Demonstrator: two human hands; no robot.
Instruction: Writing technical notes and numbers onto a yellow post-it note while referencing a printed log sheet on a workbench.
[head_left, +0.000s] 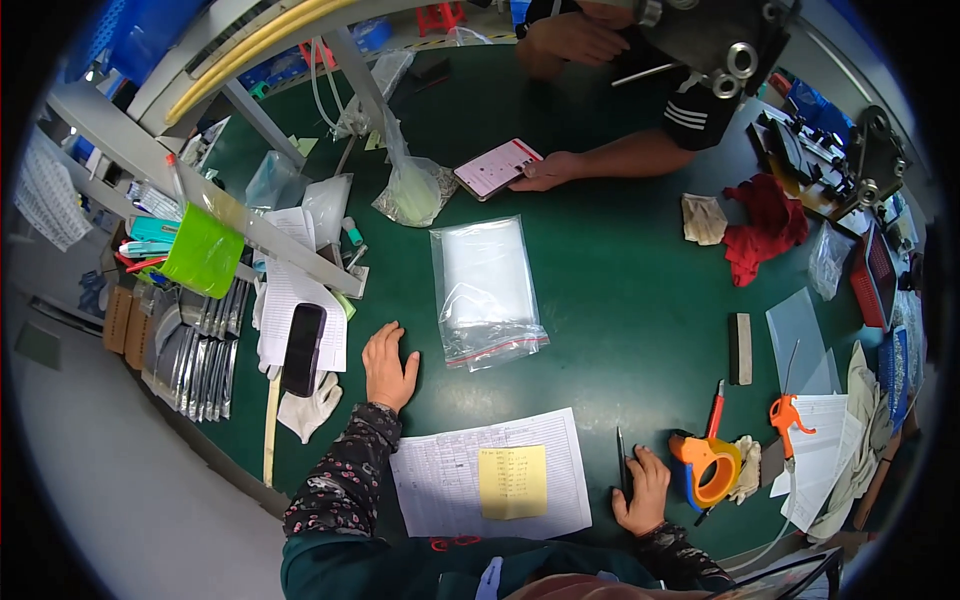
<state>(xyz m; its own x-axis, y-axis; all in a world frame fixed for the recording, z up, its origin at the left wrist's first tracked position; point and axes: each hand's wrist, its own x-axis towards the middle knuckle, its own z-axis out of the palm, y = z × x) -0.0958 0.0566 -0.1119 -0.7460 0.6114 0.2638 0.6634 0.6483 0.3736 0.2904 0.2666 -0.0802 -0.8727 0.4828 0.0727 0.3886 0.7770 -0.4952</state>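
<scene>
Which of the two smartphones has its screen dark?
The black smartphone left of the left hand; the smartphone in the co-worker's hand has a lit screen.

Left hand [388,372] palm-down, right hand [645,492] loosely curled, the 2 hands rest apart.

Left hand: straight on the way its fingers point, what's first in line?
Left hand likely meets the clear bag of small parts, passing left of the flat clear pouch; depth unclear.

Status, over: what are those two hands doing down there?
Left hand palm-down on table; right hand at pen, grip unclear. Yellow note on sheet. Tape dispenser close by right hand.
</scene>
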